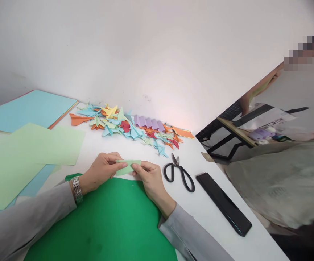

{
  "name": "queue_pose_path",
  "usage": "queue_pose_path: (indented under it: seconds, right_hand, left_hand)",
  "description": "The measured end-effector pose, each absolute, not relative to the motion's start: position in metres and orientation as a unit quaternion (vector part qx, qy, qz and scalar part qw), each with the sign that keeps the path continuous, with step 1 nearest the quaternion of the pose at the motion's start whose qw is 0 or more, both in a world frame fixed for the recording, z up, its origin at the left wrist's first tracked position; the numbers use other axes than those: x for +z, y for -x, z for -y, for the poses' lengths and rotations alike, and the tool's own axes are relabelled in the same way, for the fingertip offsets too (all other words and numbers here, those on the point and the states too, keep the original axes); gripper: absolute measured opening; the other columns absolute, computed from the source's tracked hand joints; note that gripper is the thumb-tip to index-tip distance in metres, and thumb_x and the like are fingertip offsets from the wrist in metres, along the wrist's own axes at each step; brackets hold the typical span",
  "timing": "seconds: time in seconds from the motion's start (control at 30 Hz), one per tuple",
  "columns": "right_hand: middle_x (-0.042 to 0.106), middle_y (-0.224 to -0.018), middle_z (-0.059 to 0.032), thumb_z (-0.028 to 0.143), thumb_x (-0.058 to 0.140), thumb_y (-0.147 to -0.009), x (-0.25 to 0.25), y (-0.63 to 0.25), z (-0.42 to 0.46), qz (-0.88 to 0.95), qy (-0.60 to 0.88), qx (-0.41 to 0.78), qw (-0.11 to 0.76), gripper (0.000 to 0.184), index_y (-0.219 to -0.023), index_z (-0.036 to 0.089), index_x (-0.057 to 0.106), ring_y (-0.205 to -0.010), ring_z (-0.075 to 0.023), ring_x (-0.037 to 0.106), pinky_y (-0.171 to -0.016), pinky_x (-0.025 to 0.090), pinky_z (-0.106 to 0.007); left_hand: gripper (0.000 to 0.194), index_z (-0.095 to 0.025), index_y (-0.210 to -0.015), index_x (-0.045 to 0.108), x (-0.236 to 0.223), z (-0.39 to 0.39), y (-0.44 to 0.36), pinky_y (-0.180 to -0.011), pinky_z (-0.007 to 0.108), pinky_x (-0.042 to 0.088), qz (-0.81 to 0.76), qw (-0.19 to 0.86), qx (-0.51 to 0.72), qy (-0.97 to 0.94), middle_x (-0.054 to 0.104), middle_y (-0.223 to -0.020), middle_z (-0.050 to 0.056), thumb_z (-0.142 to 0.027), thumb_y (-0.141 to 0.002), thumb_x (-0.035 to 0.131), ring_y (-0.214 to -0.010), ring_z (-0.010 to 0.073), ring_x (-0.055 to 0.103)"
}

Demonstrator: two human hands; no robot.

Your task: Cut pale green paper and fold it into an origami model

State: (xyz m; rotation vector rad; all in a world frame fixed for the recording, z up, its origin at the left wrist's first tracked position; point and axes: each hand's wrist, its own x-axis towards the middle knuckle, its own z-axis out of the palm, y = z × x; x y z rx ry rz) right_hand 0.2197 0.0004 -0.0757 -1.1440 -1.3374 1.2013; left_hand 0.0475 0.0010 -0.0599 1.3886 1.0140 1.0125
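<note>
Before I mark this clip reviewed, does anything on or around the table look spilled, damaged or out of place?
I see no spill. The light green paper held by the left hand and right hand looks intact. The only mild oddity: dark scuffs mar the pale wall above the folded papers.

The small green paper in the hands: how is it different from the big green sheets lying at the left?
Size: the small green paper is much smaller than the big green sheets.
Pose: the small green paper is pinched between the left hand and right hand, while the big green sheets lie flat, untouched.
Both share a pale green colour.
</note>
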Motion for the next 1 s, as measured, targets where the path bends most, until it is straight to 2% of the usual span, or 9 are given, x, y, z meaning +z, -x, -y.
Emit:
queue_pose_path:
  seconds: [0.13,0.37,0.6,0.83,1.0]
  right_hand:
    - [0.057,-0.049,0.0015,0.037,0.069,-0.070,-0.0754,-0.2196,-0.0001,0.548,0.472,0.491,0.485,0.028,-0.050,0.018,0.064,-0.048,-0.0101,0.043,-0.050,0.032,-0.024]
    - [0.056,-0.048,0.0020,0.036,0.071,-0.069,-0.0775,-0.2202,0.0000,0.535,0.477,0.483,0.503,0.028,-0.049,0.017,0.063,-0.048,-0.0093,0.039,-0.049,0.029,-0.023]
    - [0.055,-0.048,0.0019,0.038,0.071,-0.068,-0.0797,-0.2210,-0.0014,0.524,0.473,0.492,0.510,0.029,-0.049,0.017,0.062,-0.047,-0.0091,0.038,-0.048,0.029,-0.023]
    - [0.054,-0.047,0.0020,0.038,0.071,-0.067,-0.0775,-0.2196,-0.0010,0.529,0.477,0.483,0.510,0.029,-0.048,0.018,0.062,-0.048,-0.0098,0.039,-0.049,0.032,-0.023]
    - [0.053,-0.047,0.0026,0.036,0.070,-0.069,-0.0759,-0.2191,-0.0003,0.537,0.475,0.471,0.514,0.030,-0.047,0.018,0.061,-0.048,-0.0096,0.039,-0.050,0.032,-0.023]
  left_hand:
    - [0.023,-0.013,-0.062,0.065,-0.0592,-0.0016,-0.0485,-0.039,0.020,0.030,-0.429,0.547,0.425,-0.579,0.047,-0.066,-0.005,-0.033,-0.074,0.064,-0.039,0.0024,0.038]
    - [0.023,-0.014,-0.064,0.066,-0.0559,-0.0007,-0.0493,-0.042,0.020,0.030,-0.437,0.553,0.422,-0.570,0.046,-0.057,-0.006,-0.034,-0.073,0.065,-0.041,0.0043,0.037]
    - [0.034,-0.014,-0.049,0.059,-0.0553,-0.0023,-0.0482,-0.041,0.020,0.031,-0.418,0.563,0.430,-0.569,0.047,-0.055,-0.004,-0.035,-0.076,0.062,-0.041,0.0048,0.040]
    - [0.035,-0.013,-0.046,0.061,-0.0564,-0.0029,-0.0477,-0.039,0.019,0.033,-0.428,0.554,0.428,-0.572,0.049,-0.056,-0.002,-0.034,-0.075,0.063,-0.041,0.0046,0.042]
    - [0.023,-0.014,-0.057,0.067,-0.0546,-0.0018,-0.0491,-0.038,0.020,0.032,-0.440,0.564,0.448,-0.536,0.048,-0.052,-0.004,-0.032,-0.071,0.067,-0.039,0.0046,0.041]
